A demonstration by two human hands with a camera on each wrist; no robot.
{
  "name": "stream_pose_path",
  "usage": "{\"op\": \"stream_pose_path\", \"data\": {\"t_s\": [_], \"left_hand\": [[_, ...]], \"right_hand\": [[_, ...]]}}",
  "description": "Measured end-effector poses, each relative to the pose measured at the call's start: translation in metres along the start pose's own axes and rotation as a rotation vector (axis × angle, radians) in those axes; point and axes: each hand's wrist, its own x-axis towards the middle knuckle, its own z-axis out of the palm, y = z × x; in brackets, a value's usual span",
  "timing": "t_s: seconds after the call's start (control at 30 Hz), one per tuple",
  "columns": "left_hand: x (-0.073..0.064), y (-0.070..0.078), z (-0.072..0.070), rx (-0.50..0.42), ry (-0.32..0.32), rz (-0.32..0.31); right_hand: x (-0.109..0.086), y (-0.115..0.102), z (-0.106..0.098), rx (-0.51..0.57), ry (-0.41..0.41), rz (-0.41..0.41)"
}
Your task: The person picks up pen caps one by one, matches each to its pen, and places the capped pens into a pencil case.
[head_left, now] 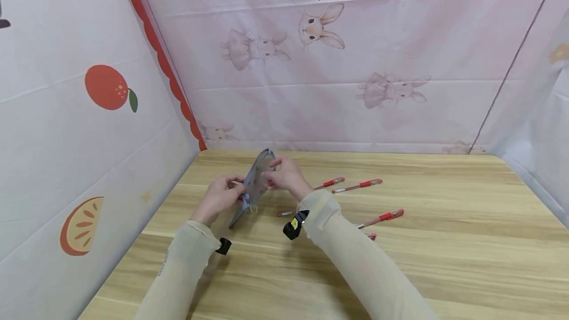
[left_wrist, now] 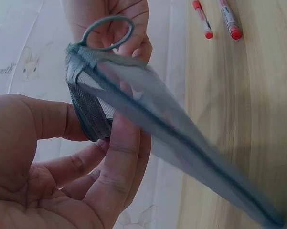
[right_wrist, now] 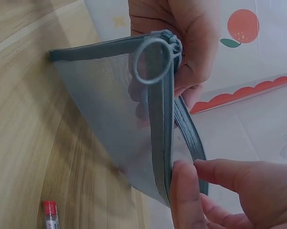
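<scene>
A grey-blue mesh zipper pouch [head_left: 259, 178] stands tilted over the table, its zipped mouth partly spread. My left hand [head_left: 221, 196] pinches one end of the mouth between thumb and fingers, close to the ring pull [right_wrist: 153, 62]. Farther along the same mouth, my right hand [head_left: 284, 177] has thumb and fingers on the zip edge [right_wrist: 163, 138], gripping it. Faint reddish marks show through the mesh [left_wrist: 176, 119] in the left wrist view.
Several red-capped pens lie on the wooden table [head_left: 444, 260], such as one pen [head_left: 357, 186] at the back and another pen [head_left: 382, 218] nearer, beside the right forearm. Printed cloth walls [head_left: 391, 38] stand behind and to the left.
</scene>
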Motion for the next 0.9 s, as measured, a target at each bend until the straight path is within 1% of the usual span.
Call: {"op": "stream_pose_path", "data": {"t_s": [0.13,0.3,0.53,0.7,0.9], "left_hand": [[0.0,0.0,-0.002,-0.004,-0.006,-0.004],[0.0,0.0,-0.004,-0.002,-0.016,-0.014],[0.0,-0.001,-0.006,0.003,-0.018,-0.015],[0.0,-0.001,-0.006,0.01,-0.022,-0.012],[-0.001,-0.001,-0.004,0.007,-0.031,-0.007]], "right_hand": [[-0.001,-0.001,-0.001,0.012,-0.025,0.001],[-0.005,-0.003,-0.007,-0.005,-0.05,0.001],[-0.006,0.0,-0.022,-0.013,-0.03,0.004],[-0.007,0.001,-0.034,-0.029,-0.02,0.032],[-0.008,0.004,-0.052,-0.017,-0.014,0.058]]}}
